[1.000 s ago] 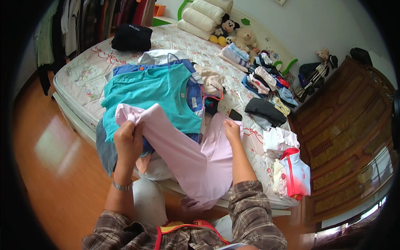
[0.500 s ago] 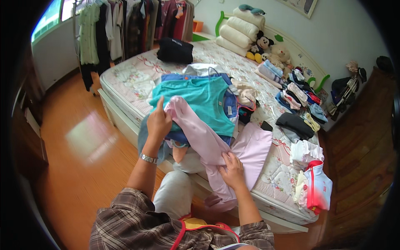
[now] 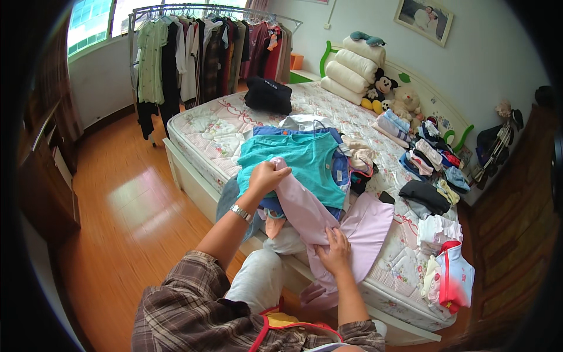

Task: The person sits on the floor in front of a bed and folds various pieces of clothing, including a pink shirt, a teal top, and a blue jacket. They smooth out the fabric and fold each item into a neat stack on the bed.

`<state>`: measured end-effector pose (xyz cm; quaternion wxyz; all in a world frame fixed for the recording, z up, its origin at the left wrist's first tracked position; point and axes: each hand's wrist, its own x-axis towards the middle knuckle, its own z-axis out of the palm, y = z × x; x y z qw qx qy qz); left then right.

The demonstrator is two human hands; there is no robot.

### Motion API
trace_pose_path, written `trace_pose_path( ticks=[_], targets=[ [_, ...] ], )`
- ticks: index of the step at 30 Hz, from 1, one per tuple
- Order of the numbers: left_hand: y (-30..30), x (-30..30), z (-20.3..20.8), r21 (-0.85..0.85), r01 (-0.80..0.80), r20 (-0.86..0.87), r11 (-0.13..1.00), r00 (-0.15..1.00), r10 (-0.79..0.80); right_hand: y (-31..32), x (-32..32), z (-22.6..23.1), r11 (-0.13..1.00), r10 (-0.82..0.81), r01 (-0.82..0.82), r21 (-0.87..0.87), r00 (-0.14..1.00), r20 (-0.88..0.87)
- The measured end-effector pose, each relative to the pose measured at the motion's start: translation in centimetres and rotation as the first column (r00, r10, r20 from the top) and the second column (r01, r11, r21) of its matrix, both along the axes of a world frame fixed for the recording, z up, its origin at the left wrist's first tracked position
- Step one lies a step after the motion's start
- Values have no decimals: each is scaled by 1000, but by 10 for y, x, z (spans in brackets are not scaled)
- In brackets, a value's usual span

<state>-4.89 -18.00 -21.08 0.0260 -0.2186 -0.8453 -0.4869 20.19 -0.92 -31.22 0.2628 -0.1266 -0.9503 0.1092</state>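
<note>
A pale pink long-sleeved top (image 3: 365, 226) is draped over the near edge of the bed, one part hanging down past the mattress. My left hand (image 3: 268, 178) is closed around the end of one sleeve, which it lifts and stretches toward the left. Lower down, my right hand (image 3: 334, 251) grips the same cloth where the sleeve meets the body, fingers bent on the fabric. Behind my left hand a turquoise sleeveless top (image 3: 293, 158) lies flat on blue clothing, with a hanger hook (image 3: 319, 126) sticking out beyond it.
Folded clothes sit along the bed's right side: a black garment (image 3: 423, 196), white clothing (image 3: 438, 233) and a red-trimmed jacket (image 3: 457, 276). A black bundle (image 3: 268, 95) rests at the far left of the mattress (image 3: 205, 126). A full clothes rack (image 3: 205, 58) stands beyond.
The view has shifted up and left, so everything sits farther right and lower. My left hand has turned, its forefinger now folded down on the sleeve end. My right hand keeps its hold.
</note>
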Motion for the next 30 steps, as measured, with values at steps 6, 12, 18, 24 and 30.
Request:
trace_pose_path(
  ticks=[6,12,18,24,30],
  targets=[
    [13,-11,23,743,214,-175,634,977,-125,5,1,-6,999,-17,12,-47,994,-107],
    [-28,-43,-44,570,-124,288,812,956,-56,4,-4,-4,999,-35,34,-28,998,-43],
    [-59,-51,-52,537,-119,165,835,986,34,-2,-2,2,999,-35,35,33,999,8],
    [-50,9,-4,-344,235,-371,909,856,-362,2,1,1,998,-55,54,30,998,34],
    [-45,8,-3,-424,174,-471,889,796,-381,-2,3,2,999,-53,53,-10,999,12]
  ],
)
